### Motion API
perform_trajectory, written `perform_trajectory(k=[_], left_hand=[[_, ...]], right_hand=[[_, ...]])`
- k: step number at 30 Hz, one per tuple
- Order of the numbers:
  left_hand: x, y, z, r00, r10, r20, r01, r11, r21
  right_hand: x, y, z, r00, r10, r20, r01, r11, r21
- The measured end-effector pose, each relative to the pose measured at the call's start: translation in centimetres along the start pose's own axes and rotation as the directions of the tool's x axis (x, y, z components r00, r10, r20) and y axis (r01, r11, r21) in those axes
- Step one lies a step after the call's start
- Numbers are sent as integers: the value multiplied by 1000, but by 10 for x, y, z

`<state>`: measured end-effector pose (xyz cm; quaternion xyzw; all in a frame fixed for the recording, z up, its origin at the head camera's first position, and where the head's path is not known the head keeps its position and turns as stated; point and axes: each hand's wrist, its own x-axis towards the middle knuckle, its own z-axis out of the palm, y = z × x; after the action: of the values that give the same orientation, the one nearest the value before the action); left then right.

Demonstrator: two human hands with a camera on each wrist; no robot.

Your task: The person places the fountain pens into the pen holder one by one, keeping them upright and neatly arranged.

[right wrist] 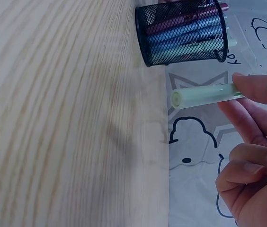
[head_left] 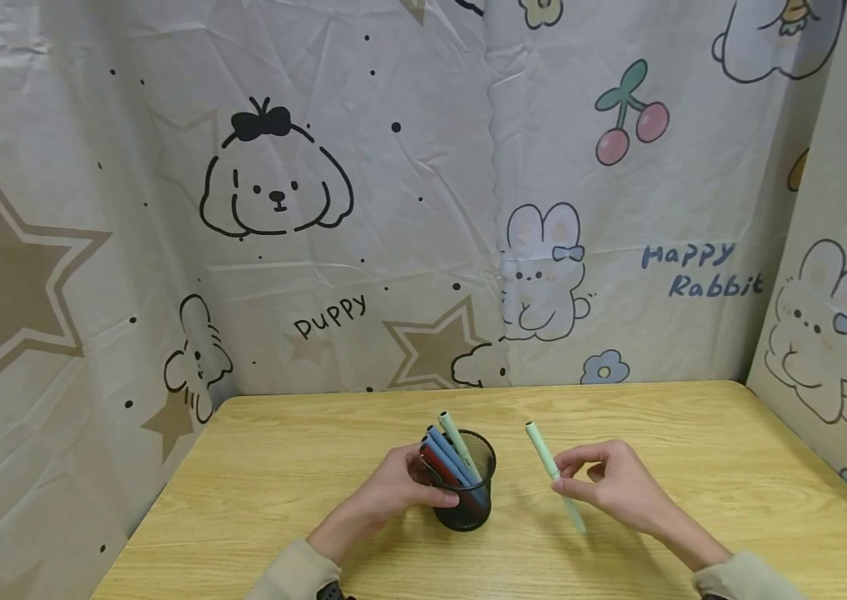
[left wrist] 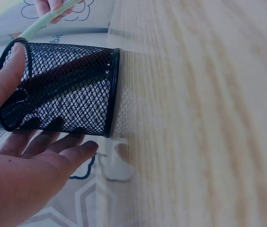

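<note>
A black mesh pen cup [head_left: 466,515] stands upright on the table, left of the right hand. My left hand [head_left: 399,490] grips it from the left, with the thumb near the rim and the other fingers around the far side. Red, blue and light green pens [head_left: 456,433] lean inside the cup. To the right, my right hand [head_left: 621,485] pinches a light green pen [head_left: 541,448] between thumb and fingers. That pen tilts, its top toward the cup, and in the right wrist view its lower end [right wrist: 190,97] hangs above the table, apart from the cup.
The light wood table [head_left: 281,450] reaches back to a hanging cloth [head_left: 423,225] printed with cartoon animals, stars and words. The cloth also closes off the left and right sides.
</note>
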<state>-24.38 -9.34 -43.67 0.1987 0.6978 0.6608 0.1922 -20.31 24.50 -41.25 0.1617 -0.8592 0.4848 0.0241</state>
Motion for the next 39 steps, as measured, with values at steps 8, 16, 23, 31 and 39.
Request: perform_trajectory(k=[8,16,23,31,39], left_hand=[[1,-1,0,1000,-7,-8,7,1000,9],[1,0,0,1000,-12,-10,12,1000,11],[1,0,0,1000,-9,-11,9,1000,9],[1,-1,0,1000,-10,-9,10,1000,4],[1,-1,0,1000,-7,-6,7,1000,3]], right_hand=[[1,-8,4,1000,-26,-14,26,999,33],[4,-16,9,999,-41,-30,43,997,63],[9,-24,14,997,-56,-59,60,996,70],[17,-38,16,992,-86,-91,95,992,89],[25,-55,20,981,-138,-135,157,978,141]])
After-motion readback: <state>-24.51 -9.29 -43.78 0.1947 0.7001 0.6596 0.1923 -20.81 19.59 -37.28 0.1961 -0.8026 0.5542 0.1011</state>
